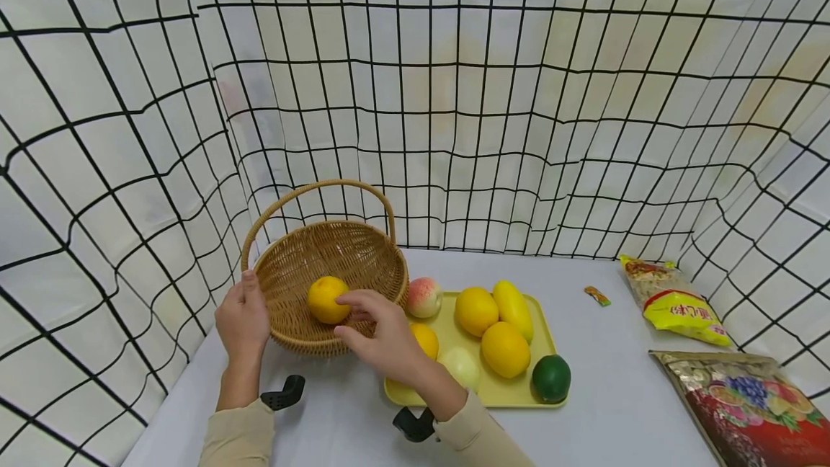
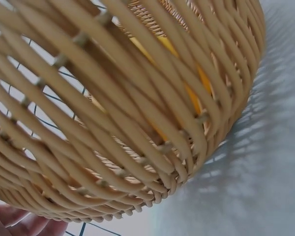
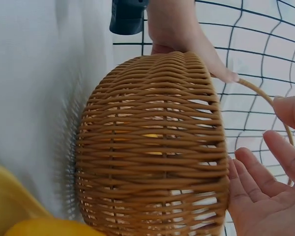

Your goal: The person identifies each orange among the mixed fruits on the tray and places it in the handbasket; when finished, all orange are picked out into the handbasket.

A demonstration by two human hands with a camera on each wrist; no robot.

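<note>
A wicker basket (image 1: 337, 243) with an arched handle stands on the left part of the table, its opening tilted toward me. My left hand (image 1: 243, 316) grips its left side where the handle meets the rim, thumb up. Inside rests an orange (image 1: 323, 300), glimpsed through the weave as a yellow patch (image 2: 199, 93) in the left wrist view. My right hand (image 1: 389, 337) reaches over the basket's near right rim, thumb and fingers spread apart, fingertips right beside the orange. In the right wrist view, this hand (image 3: 270, 191) holds nothing and its fingers overlap the rim.
Right of the basket, a yellow tray (image 1: 519, 396) bears a peach (image 1: 424, 297), several oranges (image 1: 506, 349), a mango (image 1: 512, 310), a pale green fruit (image 1: 459, 367) and a dark green fruit (image 1: 551, 379). Snack bags (image 1: 681, 308) and a small wrapper (image 1: 597, 296) lie farther right. Black-gridded white cloth surrounds the table.
</note>
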